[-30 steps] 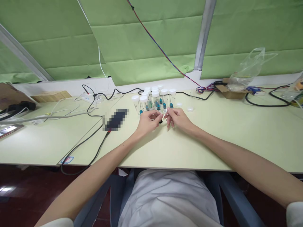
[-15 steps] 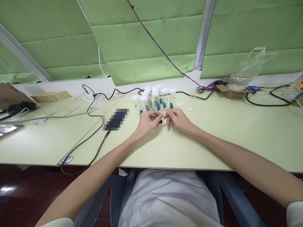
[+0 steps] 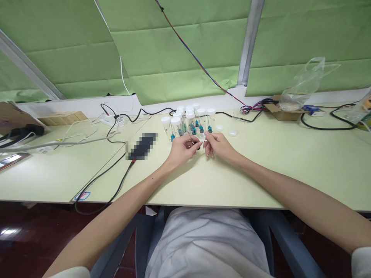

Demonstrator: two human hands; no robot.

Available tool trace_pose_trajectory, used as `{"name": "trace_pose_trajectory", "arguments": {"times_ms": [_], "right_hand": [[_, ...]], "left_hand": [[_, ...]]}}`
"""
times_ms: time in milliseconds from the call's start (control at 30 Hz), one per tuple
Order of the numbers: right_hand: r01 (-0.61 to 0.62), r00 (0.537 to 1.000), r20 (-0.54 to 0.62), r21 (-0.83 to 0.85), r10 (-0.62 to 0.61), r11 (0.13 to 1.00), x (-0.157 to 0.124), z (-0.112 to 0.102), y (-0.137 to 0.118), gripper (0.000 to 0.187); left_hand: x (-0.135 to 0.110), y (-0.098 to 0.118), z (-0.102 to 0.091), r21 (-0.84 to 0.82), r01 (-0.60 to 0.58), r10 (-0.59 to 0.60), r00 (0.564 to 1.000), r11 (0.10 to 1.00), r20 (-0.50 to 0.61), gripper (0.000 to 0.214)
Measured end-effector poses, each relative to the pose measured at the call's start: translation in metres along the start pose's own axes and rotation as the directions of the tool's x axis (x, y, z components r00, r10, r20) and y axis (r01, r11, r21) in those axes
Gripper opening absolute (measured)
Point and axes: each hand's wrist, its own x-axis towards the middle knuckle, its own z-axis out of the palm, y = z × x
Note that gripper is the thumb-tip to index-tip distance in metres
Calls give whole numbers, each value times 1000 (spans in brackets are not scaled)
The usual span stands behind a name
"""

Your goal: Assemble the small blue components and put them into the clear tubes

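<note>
My left hand [image 3: 183, 150] is closed in a pinch around a small black part [image 3: 198, 146] with thin wire-like leads; its exact kind is too small to tell. Facing it, my right hand [image 3: 218, 145] pinches a thin pale lead that runs between the two hands, its other fingers curled below. Just beyond my fingertips stands a cluster of clear vials [image 3: 175, 126] with white caps. Small blue-green pieces [image 3: 210, 129] with thin leads show inside several of them. My hands hide the bottoms of the nearest vials.
Two white caps [image 3: 232, 133] lie right of the vials. A blurred-out dark device [image 3: 143, 146] with a black cable is on the left. Farther right, a cardboard box [image 3: 285, 115] holds a clear plastic bag [image 3: 304, 83]. Cables run along the back wall.
My left hand's fingertips have shifted slightly right, and the black part moved a little with them. My right hand has barely moved. The vials stay in place.
</note>
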Motion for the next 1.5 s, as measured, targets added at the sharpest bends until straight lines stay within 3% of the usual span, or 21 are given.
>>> {"name": "trace_pose_trajectory", "arguments": {"times_ms": [300,600,933,1267,1500], "right_hand": [[-193,981,56,227,186,955,0,-1,-3,53],[-428,903,189,483,387,764,3,-3,-7,47],[-415,909,218,535,354,736,7,-4,-2,40],[-407,912,208,561,354,721,5,-3,-6,47],[-406,913,212,563,349,720,5,-3,-6,51]], "left_hand": [[1,-9,-1,160,-160,158,987,974,24,21],[2,-8,-3,215,-181,183,983,960,11,19],[2,-4,-3,242,-222,234,972,945,-24,16],[0,-1,-1,65,-46,46,999,997,4,24],[0,-3,-1,31,-37,37,999,999,14,23]]}}
